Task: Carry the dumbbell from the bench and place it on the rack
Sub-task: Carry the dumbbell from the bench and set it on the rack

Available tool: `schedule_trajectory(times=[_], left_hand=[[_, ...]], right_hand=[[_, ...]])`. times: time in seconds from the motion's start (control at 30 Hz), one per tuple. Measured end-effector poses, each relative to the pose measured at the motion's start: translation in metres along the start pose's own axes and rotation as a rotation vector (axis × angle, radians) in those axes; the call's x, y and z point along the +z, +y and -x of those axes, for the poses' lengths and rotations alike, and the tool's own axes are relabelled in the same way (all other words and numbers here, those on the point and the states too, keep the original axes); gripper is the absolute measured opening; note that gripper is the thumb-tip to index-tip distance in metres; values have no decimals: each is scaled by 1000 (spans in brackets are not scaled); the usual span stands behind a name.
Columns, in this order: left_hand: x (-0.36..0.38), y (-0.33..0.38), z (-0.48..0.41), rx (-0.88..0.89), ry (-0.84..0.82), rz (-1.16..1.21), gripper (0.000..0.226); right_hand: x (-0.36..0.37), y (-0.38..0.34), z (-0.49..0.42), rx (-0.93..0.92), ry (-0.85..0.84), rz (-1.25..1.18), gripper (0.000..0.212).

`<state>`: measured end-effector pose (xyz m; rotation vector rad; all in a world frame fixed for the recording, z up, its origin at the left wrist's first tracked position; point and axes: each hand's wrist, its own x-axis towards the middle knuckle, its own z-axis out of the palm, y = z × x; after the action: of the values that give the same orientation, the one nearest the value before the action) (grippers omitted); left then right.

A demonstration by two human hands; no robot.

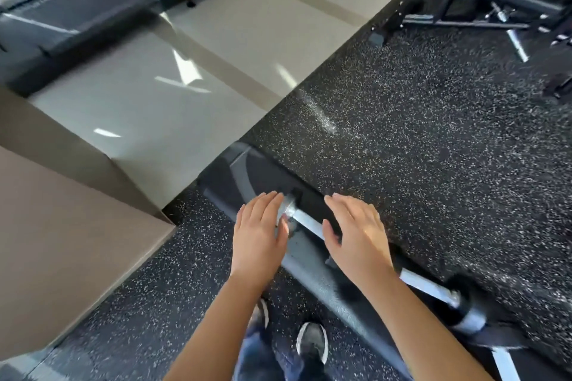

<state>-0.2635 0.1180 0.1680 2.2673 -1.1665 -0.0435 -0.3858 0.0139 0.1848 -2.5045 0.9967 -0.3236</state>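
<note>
Both hands flat, fingers open, gripping nothing: left hand (pixel 260 235), right hand (pixel 356 233). Dumbbell (pixel 305 224), silver bar, black ends, sits on worktop (pixel 309 260) just under them.

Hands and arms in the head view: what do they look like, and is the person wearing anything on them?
Both the left hand and the right hand are bare: no gloves, and no rings, watch or wristband that I can make out. The forearms are bare too, with no sleeves down to the bottom edge. Nails look short and unpainted, though the fingers are slightly blurred.
</note>
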Motion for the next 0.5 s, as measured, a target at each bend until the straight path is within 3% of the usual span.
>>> schedule_trajectory(times=[0.2, 0.33, 0.5], left_hand=[[84, -54, -42, -90, -93, 95, 34], [137, -84, -51, -68, -134, 106, 35], [184, -111, -48, -165, -173, 155, 41]], right_hand=[[83, 47, -48, 4, -86, 16, 35], [133, 76, -62, 68, -177, 12, 39], [177, 97, -71, 214, -239, -55, 43]])
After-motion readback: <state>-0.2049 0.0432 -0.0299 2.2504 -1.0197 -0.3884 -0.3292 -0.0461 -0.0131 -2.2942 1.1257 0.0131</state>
